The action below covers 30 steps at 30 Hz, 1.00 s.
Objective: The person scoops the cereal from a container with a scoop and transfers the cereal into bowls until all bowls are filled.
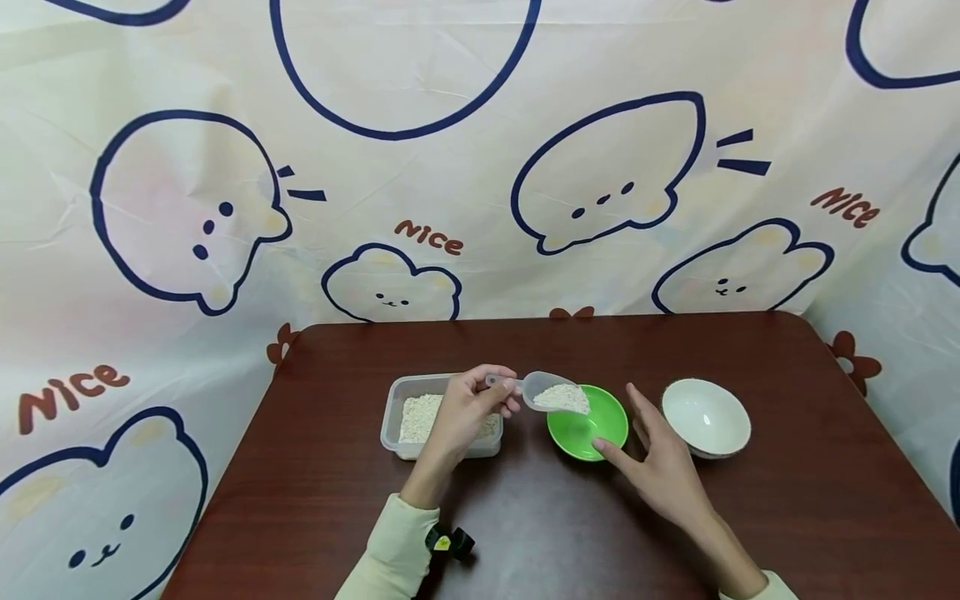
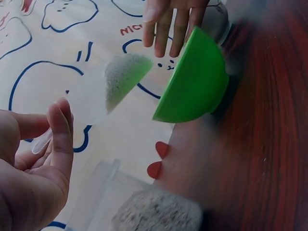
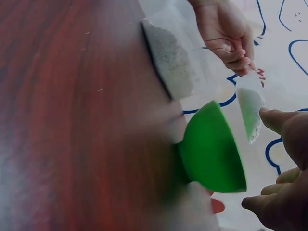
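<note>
My left hand [image 1: 467,410] pinches the handle of a clear plastic scoop [image 1: 534,387] heaped with pale flakes [image 1: 564,398]. The scoop's tip hangs above the left part of a green bowl [image 1: 579,437], which stands upright on the table. My right hand [image 1: 663,467] is at the bowl's right side, thumb and fingers spread and holding nothing. Its thumb is close to the near rim; whether it touches, I cannot tell. Below and behind my left hand sits a clear plastic container [image 1: 392,417] with more pale flakes [image 2: 156,211], partly hidden by that hand.
A white bowl [image 1: 707,417] stands right of the green one, beyond my right hand. Everything rests on a dark brown table [image 1: 525,533]. A cartoon-printed sheet [image 1: 480,192] hangs behind its far edge. A black strap with a small device [image 1: 450,542] is by my left wrist.
</note>
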Each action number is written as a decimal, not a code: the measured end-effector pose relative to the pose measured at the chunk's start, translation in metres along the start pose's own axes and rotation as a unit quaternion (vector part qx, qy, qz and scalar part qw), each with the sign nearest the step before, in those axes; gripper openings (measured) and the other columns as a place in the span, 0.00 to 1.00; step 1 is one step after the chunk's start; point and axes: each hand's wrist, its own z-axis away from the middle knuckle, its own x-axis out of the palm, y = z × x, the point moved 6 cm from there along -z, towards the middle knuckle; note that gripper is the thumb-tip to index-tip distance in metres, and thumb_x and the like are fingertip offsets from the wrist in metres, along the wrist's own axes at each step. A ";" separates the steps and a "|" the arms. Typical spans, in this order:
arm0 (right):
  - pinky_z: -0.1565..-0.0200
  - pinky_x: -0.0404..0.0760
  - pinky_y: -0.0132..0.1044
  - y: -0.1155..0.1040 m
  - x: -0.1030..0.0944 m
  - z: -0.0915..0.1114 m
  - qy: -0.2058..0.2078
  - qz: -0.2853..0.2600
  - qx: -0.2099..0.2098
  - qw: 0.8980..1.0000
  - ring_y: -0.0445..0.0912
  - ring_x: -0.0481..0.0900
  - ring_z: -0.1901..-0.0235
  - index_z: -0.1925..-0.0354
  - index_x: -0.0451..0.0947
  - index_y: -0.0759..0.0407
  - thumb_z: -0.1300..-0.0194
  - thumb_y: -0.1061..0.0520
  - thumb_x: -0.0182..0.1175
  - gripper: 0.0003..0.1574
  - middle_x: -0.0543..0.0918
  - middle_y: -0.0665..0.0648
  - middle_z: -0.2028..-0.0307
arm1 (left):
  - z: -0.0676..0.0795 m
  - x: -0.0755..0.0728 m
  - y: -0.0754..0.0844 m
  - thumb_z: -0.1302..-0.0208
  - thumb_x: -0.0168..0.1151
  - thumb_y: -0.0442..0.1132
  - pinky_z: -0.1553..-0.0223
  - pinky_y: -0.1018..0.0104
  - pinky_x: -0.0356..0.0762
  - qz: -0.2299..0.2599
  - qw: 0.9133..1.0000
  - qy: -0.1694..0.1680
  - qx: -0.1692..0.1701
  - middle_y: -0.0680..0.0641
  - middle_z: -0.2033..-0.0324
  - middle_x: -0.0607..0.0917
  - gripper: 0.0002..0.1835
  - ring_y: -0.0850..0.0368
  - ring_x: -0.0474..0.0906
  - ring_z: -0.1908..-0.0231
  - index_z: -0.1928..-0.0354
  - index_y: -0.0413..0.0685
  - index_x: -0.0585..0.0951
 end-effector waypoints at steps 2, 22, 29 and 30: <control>0.30 0.73 0.42 0.005 0.001 0.000 -0.004 0.000 0.007 1.000 0.68 0.66 0.22 0.17 0.54 0.67 0.31 0.49 0.76 0.59 0.61 0.71 0.18 | 0.000 0.003 -0.001 0.23 0.63 0.31 0.64 0.70 0.88 -0.006 1.000 0.001 -0.001 0.42 0.63 0.91 0.12 0.62 0.88 0.69 0.45 0.28 0.83; 0.39 0.85 0.47 0.040 0.017 0.004 -0.056 -0.073 0.089 0.992 0.66 0.73 0.28 0.15 0.49 0.65 0.38 0.50 0.81 0.70 0.61 0.73 0.19 | -0.005 0.026 0.002 0.24 0.65 0.33 0.60 0.38 0.90 -0.147 0.989 -0.027 0.017 0.41 0.72 0.91 0.07 0.55 0.88 0.74 0.51 0.37 0.87; 0.39 0.86 0.44 0.042 0.019 0.003 -0.057 -0.104 0.095 0.988 0.65 0.73 0.27 0.15 0.49 0.64 0.39 0.53 0.82 0.70 0.60 0.72 0.19 | -0.006 0.031 0.012 0.24 0.65 0.32 0.63 0.40 0.90 -0.205 0.977 -0.049 0.042 0.42 0.73 0.90 0.08 0.47 0.89 0.73 0.50 0.35 0.86; 0.39 0.86 0.44 0.042 0.018 0.003 -0.057 -0.104 0.094 0.988 0.65 0.73 0.27 0.15 0.49 0.64 0.39 0.53 0.82 0.70 0.60 0.72 0.19 | -0.006 0.032 0.014 0.24 0.65 0.32 0.64 0.41 0.90 -0.210 0.975 -0.051 0.044 0.42 0.73 0.90 0.08 0.44 0.89 0.72 0.50 0.35 0.87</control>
